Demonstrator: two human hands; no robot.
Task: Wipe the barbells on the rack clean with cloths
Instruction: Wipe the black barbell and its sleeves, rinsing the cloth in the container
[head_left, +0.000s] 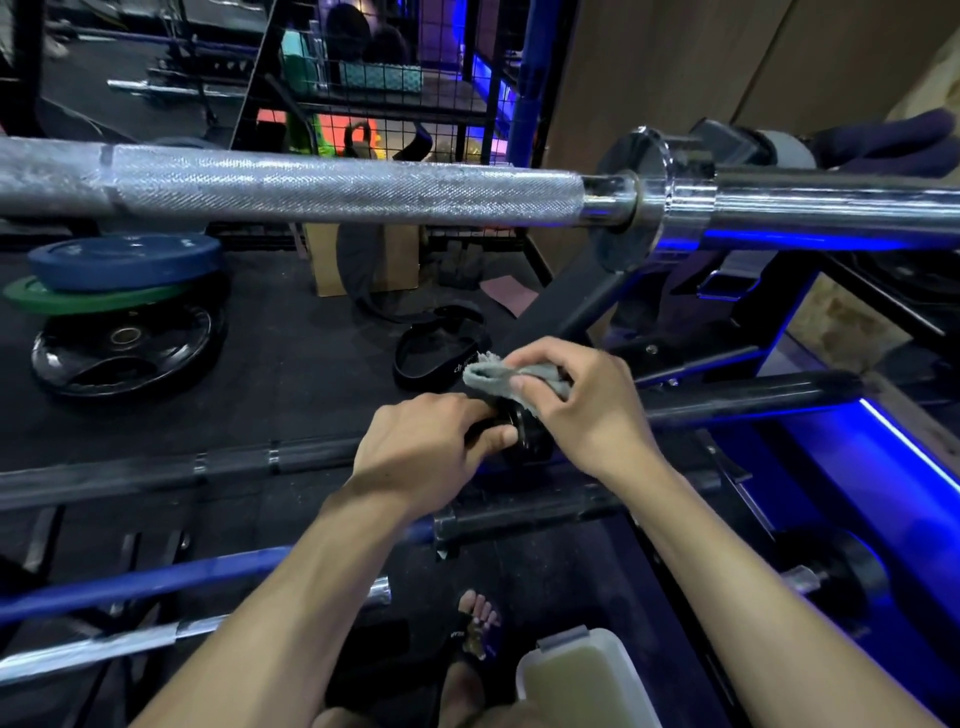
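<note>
Nearest the camera, at the bottom edge, a pale plastic container (582, 675) with a clip lid sits on the floor beside a sandalled foot (475, 639). Both forearms reach forward over the lowest rails of the rack: a chrome bar (104, 649) and a blue bar (145, 582) cross below the left arm, and a black collar (836, 571) sits off to the right, lit by a blue light strip (914, 447).

At mid-height lies the black barbell (156, 473), running from the left edge up to its sleeve on the right. The left hand (426, 447) grips the shaft just beside the black collar, fingers curled round it with the thumb on the near side. The right hand (582, 410) pinches a grey cloth (498, 379) between thumb and fingers, pressing it over the top of the collar; both hands hide most of that collar.

Beyond, on the dark floor, rest a black lifting belt (431, 358) and a stack of weight plates (119, 312), blue on green on black. Above them, the knurled silver barbell (337, 187) spans the whole view, its chrome sleeve to the right, blocking part of the wire storage cage (395, 104) behind. A dark rag (888, 140) lies on the top right of the rack.
</note>
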